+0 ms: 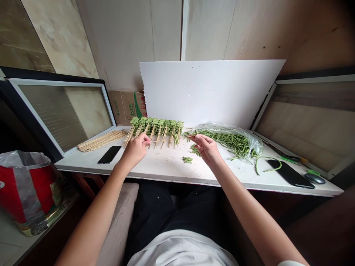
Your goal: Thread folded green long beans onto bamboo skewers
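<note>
Skewering tightly folded green beans (156,125)

Camera: on your head | facing: 12 o'clock, tilted down | range: close above your left hand (134,150), right hand (207,149), white desk (172,173)

I can make out rough, unvarnished wooden skewers (102,140) on the smooth white bench (172,166). Beside them lies a thin, glossy plastic bag (251,146), backed by matt white foam board (210,92).
</note>
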Action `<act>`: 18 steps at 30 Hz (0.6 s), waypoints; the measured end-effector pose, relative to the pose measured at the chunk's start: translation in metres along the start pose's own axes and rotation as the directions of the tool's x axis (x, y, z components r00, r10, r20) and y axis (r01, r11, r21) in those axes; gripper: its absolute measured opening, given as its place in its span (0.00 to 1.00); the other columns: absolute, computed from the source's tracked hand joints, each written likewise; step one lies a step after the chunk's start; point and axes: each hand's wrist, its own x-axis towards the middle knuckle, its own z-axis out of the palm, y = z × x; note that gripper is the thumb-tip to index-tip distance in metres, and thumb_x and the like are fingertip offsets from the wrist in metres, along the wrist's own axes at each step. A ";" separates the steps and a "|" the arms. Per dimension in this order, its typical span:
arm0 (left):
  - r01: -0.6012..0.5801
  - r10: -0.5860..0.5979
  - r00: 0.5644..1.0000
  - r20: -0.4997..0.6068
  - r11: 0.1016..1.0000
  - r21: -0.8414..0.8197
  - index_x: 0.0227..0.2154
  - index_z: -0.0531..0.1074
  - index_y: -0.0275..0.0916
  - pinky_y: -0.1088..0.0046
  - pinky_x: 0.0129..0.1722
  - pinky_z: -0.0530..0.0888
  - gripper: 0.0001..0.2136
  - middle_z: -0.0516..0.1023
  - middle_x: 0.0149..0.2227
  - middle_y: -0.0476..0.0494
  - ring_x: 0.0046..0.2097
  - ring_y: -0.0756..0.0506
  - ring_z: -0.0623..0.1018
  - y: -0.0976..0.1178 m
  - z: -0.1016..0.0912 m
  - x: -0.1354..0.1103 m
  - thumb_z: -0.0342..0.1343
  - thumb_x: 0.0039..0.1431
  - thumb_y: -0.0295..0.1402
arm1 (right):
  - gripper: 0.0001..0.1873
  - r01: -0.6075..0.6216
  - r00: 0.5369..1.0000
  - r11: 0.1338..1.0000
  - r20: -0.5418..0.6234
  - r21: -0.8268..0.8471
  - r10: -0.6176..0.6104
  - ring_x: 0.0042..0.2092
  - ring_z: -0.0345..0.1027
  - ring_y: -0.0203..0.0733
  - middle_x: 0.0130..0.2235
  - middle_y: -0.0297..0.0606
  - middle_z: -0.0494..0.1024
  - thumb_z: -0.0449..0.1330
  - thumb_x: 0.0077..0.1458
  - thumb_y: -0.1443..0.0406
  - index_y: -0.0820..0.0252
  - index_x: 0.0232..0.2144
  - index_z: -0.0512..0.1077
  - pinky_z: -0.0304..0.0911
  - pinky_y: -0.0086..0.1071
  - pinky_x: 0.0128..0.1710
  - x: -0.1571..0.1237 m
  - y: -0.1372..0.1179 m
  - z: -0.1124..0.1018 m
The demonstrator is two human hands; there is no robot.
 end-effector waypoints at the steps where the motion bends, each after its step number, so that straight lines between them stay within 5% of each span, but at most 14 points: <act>1: -0.003 0.003 1.000 -0.006 1.000 0.000 0.36 0.72 0.41 0.68 0.38 0.71 0.05 0.82 0.34 0.44 0.37 0.41 0.80 0.000 0.000 0.000 0.52 0.65 0.27 | 0.17 -0.002 1.000 1.000 0.000 0.003 0.002 0.58 0.78 0.55 0.44 0.43 0.87 0.78 0.45 0.53 0.54 0.34 0.82 0.70 0.35 0.40 -0.001 0.000 0.000; 18: -0.030 0.030 0.999 -0.017 0.999 0.018 0.35 0.72 0.40 0.68 0.38 0.74 0.05 0.83 0.33 0.44 0.36 0.42 0.81 -0.001 0.000 0.000 0.53 0.63 0.25 | 0.14 -0.006 1.000 1.000 0.023 0.019 0.006 0.61 0.75 0.52 0.48 0.42 0.86 0.75 0.50 0.54 0.54 0.35 0.81 0.72 0.31 0.40 -0.008 0.007 0.010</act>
